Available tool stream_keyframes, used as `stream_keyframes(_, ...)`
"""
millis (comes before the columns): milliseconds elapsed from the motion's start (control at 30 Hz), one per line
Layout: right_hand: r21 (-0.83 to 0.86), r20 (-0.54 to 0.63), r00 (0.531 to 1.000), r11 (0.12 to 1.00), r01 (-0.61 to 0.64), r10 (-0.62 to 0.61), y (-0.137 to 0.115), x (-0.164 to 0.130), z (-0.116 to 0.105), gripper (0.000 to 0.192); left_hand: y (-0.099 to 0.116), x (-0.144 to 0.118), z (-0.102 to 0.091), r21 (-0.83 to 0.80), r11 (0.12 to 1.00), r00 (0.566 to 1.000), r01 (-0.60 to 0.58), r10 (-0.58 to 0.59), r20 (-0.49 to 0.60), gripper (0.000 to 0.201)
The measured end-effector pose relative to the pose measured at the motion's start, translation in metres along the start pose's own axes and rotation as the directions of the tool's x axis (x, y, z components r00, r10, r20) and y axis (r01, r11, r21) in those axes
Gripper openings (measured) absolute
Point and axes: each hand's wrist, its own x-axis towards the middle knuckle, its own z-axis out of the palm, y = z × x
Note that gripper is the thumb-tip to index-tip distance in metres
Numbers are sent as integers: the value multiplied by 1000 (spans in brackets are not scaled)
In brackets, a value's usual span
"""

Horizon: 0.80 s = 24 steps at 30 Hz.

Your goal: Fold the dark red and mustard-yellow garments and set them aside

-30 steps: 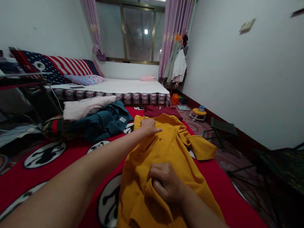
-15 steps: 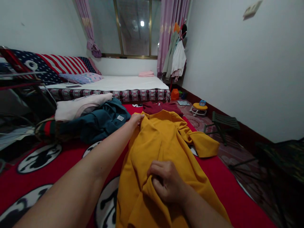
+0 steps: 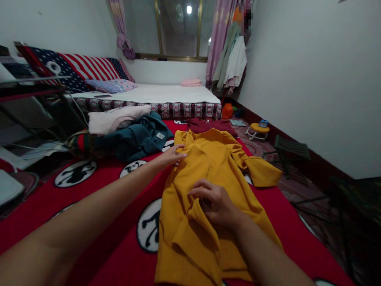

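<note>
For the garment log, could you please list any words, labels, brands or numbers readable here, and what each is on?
No text can be read.
Small white tag on the dark teal garment: too small and blurred to read.
Black-and-white round emblems on the red blanket: figures, no legible characters.

Left hand point(image 3: 170, 155) lies flat, fingers straight, arm stretched far forward; right hand point(image 3: 214, 201) rests palm-down, fingers loosely curled.

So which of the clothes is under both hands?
The mustard-yellow garment, spread flat on the red blanket. The teal jacket and dark red top lie untouched farther away.
</note>
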Motion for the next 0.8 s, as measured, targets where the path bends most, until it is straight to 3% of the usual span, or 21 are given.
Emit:
stream_keyframes(133, -93, 60, 998, 995, 33, -28, -8, 5, -9, 41, -13, -55, -8, 266, 932, 967, -247, 218, 134, 55)
stream_keyframes(233, -158, 203, 977, 983, 96, -63, -24, 7, -19, 44, -18, -94, -12, 474, 735, 875, -485, 405, 267, 57)
stream_keyframes(300, -215, 317, 946, 966, 142, -68, -38, 4, -25, 45, -19, -117, -15, 541, 606, 812, -582, 456, 364, 54)
stream_keyframes(367, -257, 411, 910, 949, 182, -64, -53, -3, -29, 39, -18, -137, -15, 541, 536, 761, -648, 478, 438, 48)
stream_keyframes(500, -207, 465, 882, 958, 198, -82, -70, -18, -35, 9, -10, -165, -11, 455, 512, 682, -729, 483, 550, 47)
stream_keyframes(633, -134, 339, 939, 986, 100, -49, -72, -22, -42, 13, -3, -175, -2, 409, 509, 639, -758, 453, 622, 77)
stream_keyframes(700, -130, 305, 952, 989, 67, -24, -73, -21, -46, 16, -4, -177, 0, 402, 503, 632, -765, 470, 616, 74)
stream_keyframes(800, -185, 409, 912, 981, 61, 20, -76, -22, -47, 21, -11, -180, 2, 397, 511, 639, -762, 500, 584, 52)
